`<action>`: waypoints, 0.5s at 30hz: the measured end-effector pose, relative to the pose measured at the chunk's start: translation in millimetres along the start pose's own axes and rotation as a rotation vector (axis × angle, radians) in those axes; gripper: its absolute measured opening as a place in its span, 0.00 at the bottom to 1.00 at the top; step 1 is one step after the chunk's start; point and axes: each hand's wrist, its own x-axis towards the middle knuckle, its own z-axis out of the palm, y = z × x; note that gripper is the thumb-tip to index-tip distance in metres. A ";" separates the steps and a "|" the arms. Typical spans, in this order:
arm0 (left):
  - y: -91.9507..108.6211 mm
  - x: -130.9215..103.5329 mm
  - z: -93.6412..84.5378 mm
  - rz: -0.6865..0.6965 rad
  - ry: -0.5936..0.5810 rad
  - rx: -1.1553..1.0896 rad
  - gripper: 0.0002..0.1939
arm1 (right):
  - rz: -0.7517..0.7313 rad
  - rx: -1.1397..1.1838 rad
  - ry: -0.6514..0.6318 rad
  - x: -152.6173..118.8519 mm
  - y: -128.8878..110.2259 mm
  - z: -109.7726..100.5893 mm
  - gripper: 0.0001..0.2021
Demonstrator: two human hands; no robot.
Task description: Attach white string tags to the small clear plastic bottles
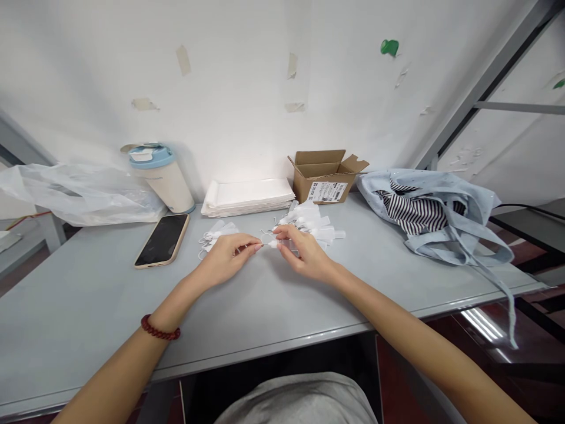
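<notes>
My left hand [229, 257] pinches the thin dark end of a small white plastic piece [272, 244] between thumb and forefinger. Facing it, my right hand [306, 253] grips the translucent body of the same piece with its fingertips. The piece is held level just above the table, its exact kind too small to make out. Behind my right hand lies a heap of similar white pieces [309, 215] with thin loops. A smaller heap of looped white pieces [218, 231] sits behind my left hand, partly hidden by it.
On the grey table [247, 318] are a phone [162, 241], a cream tumbler with a blue lid [161, 176], a plastic bag [88, 194], a stack of white paper-like sheets [247, 195], an open cardboard box [324, 179] and a light blue cloth bag [441, 215]. A white wall stands behind.
</notes>
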 end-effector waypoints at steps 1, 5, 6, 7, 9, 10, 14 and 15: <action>0.0 0.0 -0.1 0.000 -0.002 -0.001 0.17 | 0.000 -0.001 -0.001 0.0 0.0 -0.1 0.13; -0.3 -0.1 -0.1 0.001 -0.006 -0.004 0.17 | 0.007 -0.009 -0.004 0.0 -0.6 -0.5 0.13; -0.5 -0.2 0.1 0.001 -0.008 -0.007 0.17 | 0.008 -0.009 -0.005 0.0 -0.7 -0.5 0.13; -0.7 -0.2 0.2 0.000 -0.008 -0.009 0.17 | 0.008 -0.008 -0.005 0.0 -0.8 -0.5 0.13; -1.2 -0.4 0.5 -0.001 -0.010 -0.015 0.17 | 0.005 -0.003 -0.003 -0.1 -0.7 -0.5 0.13; -1.4 -0.5 0.6 -0.003 -0.011 -0.020 0.16 | 0.003 -0.001 -0.003 -0.1 -0.7 -0.5 0.13; -1.4 -0.6 0.4 -0.010 -0.018 -0.036 0.17 | -0.001 0.002 -0.004 -0.1 -0.9 -0.7 0.12; -1.3 -0.5 0.3 -0.010 -0.021 -0.038 0.17 | 0.000 0.003 -0.004 -0.1 -1.1 -0.7 0.12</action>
